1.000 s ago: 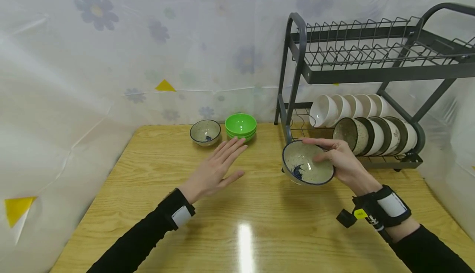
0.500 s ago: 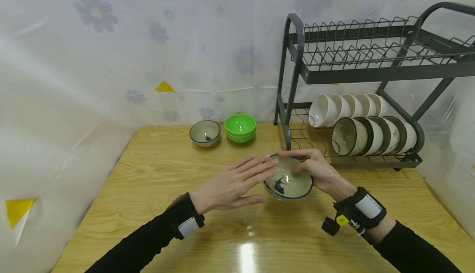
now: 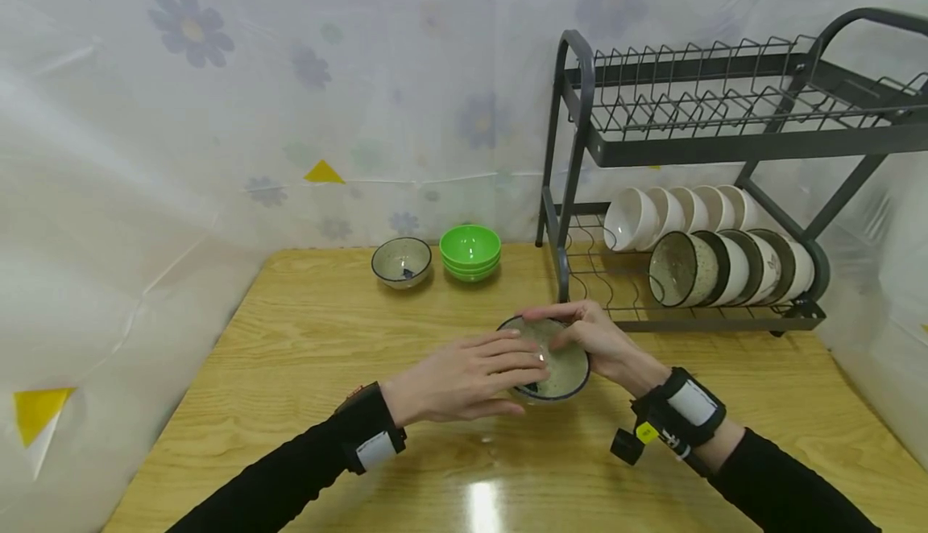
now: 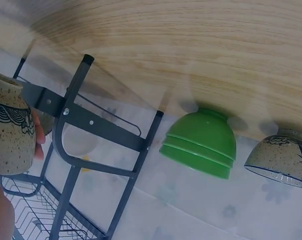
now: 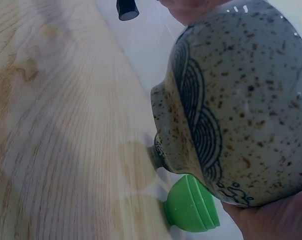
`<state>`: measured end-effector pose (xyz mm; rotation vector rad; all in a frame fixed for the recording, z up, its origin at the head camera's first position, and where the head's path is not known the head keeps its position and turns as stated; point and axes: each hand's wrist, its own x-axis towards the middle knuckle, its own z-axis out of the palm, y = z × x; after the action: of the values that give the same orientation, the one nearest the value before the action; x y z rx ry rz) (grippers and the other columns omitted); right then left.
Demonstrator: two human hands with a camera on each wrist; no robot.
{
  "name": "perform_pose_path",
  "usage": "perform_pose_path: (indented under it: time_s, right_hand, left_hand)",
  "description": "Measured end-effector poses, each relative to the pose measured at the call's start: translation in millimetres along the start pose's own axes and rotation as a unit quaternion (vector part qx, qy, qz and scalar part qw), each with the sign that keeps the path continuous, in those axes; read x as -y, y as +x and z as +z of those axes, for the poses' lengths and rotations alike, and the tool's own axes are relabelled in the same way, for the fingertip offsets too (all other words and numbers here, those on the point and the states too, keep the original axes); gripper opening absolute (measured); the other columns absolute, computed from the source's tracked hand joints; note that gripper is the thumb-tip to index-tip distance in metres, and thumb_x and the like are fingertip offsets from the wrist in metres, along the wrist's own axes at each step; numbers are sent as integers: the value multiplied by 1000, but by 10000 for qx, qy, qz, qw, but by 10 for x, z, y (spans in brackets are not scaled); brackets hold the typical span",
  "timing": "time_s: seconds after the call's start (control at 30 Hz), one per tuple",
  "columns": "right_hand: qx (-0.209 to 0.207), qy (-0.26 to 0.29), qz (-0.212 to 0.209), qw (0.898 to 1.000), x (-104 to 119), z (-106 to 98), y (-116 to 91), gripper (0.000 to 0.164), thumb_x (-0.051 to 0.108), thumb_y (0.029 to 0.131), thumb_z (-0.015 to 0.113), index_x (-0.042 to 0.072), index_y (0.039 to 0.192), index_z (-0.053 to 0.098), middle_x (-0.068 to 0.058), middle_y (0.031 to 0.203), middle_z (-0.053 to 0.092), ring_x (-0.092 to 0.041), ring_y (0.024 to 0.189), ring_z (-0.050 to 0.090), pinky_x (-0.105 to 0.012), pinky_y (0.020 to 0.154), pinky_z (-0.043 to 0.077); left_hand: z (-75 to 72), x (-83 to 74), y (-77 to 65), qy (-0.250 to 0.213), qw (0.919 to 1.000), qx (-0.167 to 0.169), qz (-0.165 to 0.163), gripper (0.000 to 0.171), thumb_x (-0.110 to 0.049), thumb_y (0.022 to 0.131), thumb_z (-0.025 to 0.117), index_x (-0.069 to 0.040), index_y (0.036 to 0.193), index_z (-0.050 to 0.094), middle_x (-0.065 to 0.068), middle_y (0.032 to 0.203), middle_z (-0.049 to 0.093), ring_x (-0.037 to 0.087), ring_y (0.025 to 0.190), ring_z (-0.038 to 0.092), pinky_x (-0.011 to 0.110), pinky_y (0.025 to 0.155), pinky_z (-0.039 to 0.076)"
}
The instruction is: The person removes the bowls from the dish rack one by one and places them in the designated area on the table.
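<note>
My right hand holds a speckled beige bowl with a dark blue rim, thumb inside and index finger along the rim. The bowl is raised off the table and tilted toward me. Its outer wall shows a blue wave pattern in the right wrist view. My left hand reaches over the bowl's left side, fingers nearly straight and covering part of the inside. Whether those fingertips press on the bowl cannot be made out. A matching bowl and a stack of green bowls stand at the table's back edge.
A dark two-tier dish rack stands at the right. White bowls and dark-rimmed bowls lean in rows on its lower tier. Behind the wooden table hangs a flowered plastic sheet.
My right hand has brought the bowl left and lower, away from the rack. My left hand has moved right, and its fingers now lie over the bowl's left side.
</note>
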<state>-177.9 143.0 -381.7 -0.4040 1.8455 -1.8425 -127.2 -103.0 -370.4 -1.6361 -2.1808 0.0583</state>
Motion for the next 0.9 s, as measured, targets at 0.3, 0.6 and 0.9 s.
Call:
perform_pose_path:
  time_s: [0.3,0.6,0.9]
  right_hand:
    - [68,70,32,9999,6,36,-5,54,-17,75,55,7,119,74,1,133,69,-20,128,57,-31,93,59]
    - [-34,31,118,9999,0,46,-11,55,-18,73,56,6,120,74,-5,137,66,-21,126,57,-30,95,57]
    - [-167,-60,89,9998,0,79,8,57,-17,75,56,1,128,68,-7,138,65,-18,122,58,-30,94,56]
  left_hand:
    - [39,-39,14,-137,9991,-338,207,29,-39,98,64,-21,121,69,-9,120,72,6,120,63,27,122,36]
    - [13,-67,12,-228,9997,-7,-15,16,-40,97,64,-25,102,70,-15,101,73,2,101,67,20,103,50]
    - [-15,-62,-12,-53,9997,233,-71,17,-40,98,60,-25,100,67,-15,99,72,1,97,67,20,98,51]
